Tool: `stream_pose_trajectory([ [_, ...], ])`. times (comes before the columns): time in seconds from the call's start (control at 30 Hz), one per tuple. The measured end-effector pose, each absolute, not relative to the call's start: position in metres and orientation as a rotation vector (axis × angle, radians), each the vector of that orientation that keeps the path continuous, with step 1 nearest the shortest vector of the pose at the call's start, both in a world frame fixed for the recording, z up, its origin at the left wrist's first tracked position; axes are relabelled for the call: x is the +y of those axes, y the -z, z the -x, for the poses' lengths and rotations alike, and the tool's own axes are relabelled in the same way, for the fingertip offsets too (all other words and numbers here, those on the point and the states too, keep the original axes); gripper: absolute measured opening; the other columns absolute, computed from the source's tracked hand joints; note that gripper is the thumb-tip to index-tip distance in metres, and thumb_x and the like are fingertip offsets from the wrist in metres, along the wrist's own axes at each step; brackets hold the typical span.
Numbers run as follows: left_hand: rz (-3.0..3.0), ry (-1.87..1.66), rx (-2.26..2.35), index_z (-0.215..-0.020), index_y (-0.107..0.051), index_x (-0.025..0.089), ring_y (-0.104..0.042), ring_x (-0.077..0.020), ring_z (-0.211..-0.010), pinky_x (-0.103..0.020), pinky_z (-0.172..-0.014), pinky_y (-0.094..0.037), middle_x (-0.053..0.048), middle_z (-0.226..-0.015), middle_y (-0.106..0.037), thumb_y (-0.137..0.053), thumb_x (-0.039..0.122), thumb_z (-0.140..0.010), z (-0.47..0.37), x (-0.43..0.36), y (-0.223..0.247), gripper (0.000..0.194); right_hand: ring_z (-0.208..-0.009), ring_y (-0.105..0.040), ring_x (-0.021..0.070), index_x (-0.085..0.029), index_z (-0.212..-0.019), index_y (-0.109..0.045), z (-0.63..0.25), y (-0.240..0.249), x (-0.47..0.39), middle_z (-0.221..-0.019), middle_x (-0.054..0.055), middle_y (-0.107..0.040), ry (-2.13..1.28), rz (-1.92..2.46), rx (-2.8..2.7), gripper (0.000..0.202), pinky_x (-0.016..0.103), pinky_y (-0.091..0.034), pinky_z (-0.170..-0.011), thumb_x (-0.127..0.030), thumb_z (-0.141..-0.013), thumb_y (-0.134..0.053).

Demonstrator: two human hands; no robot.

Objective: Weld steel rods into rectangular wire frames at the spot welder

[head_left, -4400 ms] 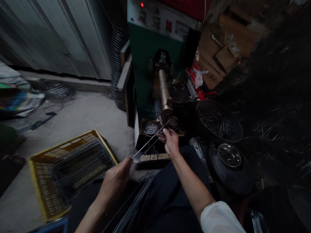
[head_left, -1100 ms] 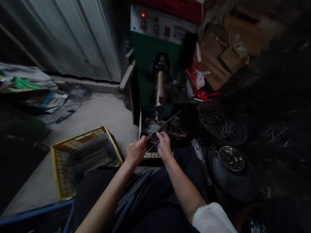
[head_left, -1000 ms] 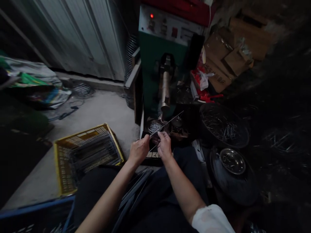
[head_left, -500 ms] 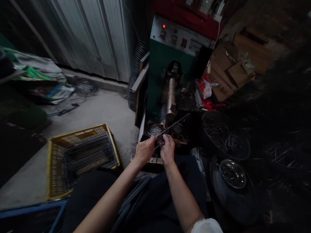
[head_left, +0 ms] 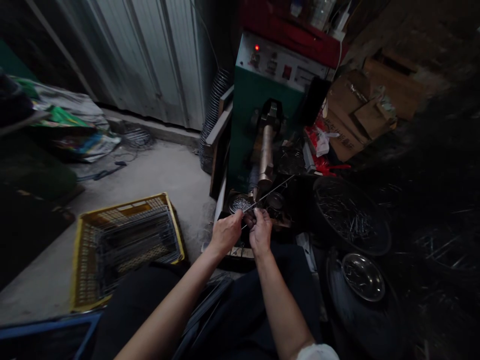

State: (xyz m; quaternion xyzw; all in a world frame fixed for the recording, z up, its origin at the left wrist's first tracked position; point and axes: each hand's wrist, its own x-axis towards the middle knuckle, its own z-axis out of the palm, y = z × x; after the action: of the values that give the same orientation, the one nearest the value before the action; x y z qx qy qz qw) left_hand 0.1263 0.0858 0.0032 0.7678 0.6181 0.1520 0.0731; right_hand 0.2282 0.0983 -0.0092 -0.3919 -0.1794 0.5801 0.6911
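Observation:
My left hand [head_left: 226, 233] is closed in a pinch on a thin metal rod [head_left: 275, 188], which slants up to the right past the tip of the machine's copper-coloured electrode arm [head_left: 266, 152]. Close beside it, my right hand [head_left: 260, 231] has its thumb and fingers pinched at the rod's lower part. A short bit of wire shows between the hands; whether it belongs to the same rod I cannot tell. Just beyond my left fingers sits a round dish [head_left: 240, 202] of small shiny metal pieces. The fingertips partly hide the contact below the electrode.
A green machine [head_left: 247, 100] with a lit red lamp stands ahead. At left is a yellow crate [head_left: 123, 206] with wire parts. To the right are a dark basin [head_left: 380, 240] of metal pins and a steel bowl [head_left: 363, 277]. More thin rods [head_left: 206, 312] lie across my lap.
The view has shifted slightly, so the machine sits a little lower and further right. Both hands keep their hold on the rod near the electrode, with hardly any other movement.

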Motion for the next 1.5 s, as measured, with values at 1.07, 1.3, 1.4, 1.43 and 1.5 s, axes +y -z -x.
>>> stream_pose_trajectory([
  [1.07, -2.409, -0.449, 1.742, -0.099, -0.057, 0.017, -0.071, -0.0282, -0.079, -0.031, -0.059, -0.041, -0.011, -0.08, -0.072, -0.03, 0.028, -0.102, -0.13, 0.122, -0.006, 0.03, -0.057, -0.054, 0.0081, -0.019, -0.08, -0.063, -0.258, 0.007, 0.114, -0.066, -0.006, -0.062, -1.206, 1.1, -0.511, 0.022, 0.017, -0.043, -0.05, -0.036, -0.073, -0.074],
  [1.3, -2.456, -0.493, 1.607, -0.097, -0.058, 0.018, -0.068, -0.0249, -0.079, -0.03, -0.063, -0.042, -0.01, -0.085, -0.071, -0.036, 0.014, -0.095, -0.115, 0.114, -0.005, 0.022, -0.052, -0.047, 0.0075, -0.019, -0.075, -0.06, -0.26, 0.031, 0.055, -0.059, -0.007, -0.055, -1.268, 1.266, -0.76, 0.031, 0.016, -0.039, -0.048, -0.048, -0.077, -0.069],
  [1.4, -2.428, -0.462, 1.628, -0.097, -0.06, 0.02, -0.068, -0.0243, -0.082, -0.03, -0.062, -0.043, -0.009, -0.089, -0.07, -0.038, 0.008, -0.089, -0.09, 0.097, 0.003, 0.026, -0.058, -0.05, 0.0097, -0.017, -0.069, -0.064, -0.258, 0.058, 0.006, -0.061, -0.005, -0.058, -1.395, 1.335, -1.098, 0.027, 0.018, -0.041, -0.056, -0.042, -0.075, -0.072],
  [1.43, -2.404, -0.444, 1.657, -0.098, -0.061, 0.021, -0.067, -0.0239, -0.082, -0.03, -0.062, -0.043, -0.008, -0.089, -0.07, -0.04, 0.007, -0.088, -0.076, 0.09, 0.008, 0.027, -0.062, -0.052, 0.0112, -0.017, -0.068, -0.066, -0.258, 0.067, -0.009, -0.063, -0.004, -0.061, -1.433, 1.345, -1.225, 0.024, 0.019, -0.042, -0.06, -0.039, -0.075, -0.072],
  [1.5, -2.325, -0.405, 1.754, -0.097, -0.062, 0.022, -0.067, -0.0232, -0.083, -0.029, -0.063, -0.045, -0.008, -0.087, -0.069, -0.041, 0.008, -0.087, -0.037, 0.075, 0.017, 0.027, -0.068, -0.057, 0.0146, -0.017, -0.071, -0.07, -0.259, 0.08, -0.035, -0.068, -0.002, -0.066, -1.493, 1.354, -1.462, 0.019, 0.022, -0.044, -0.066, -0.036, -0.076, -0.071],
])
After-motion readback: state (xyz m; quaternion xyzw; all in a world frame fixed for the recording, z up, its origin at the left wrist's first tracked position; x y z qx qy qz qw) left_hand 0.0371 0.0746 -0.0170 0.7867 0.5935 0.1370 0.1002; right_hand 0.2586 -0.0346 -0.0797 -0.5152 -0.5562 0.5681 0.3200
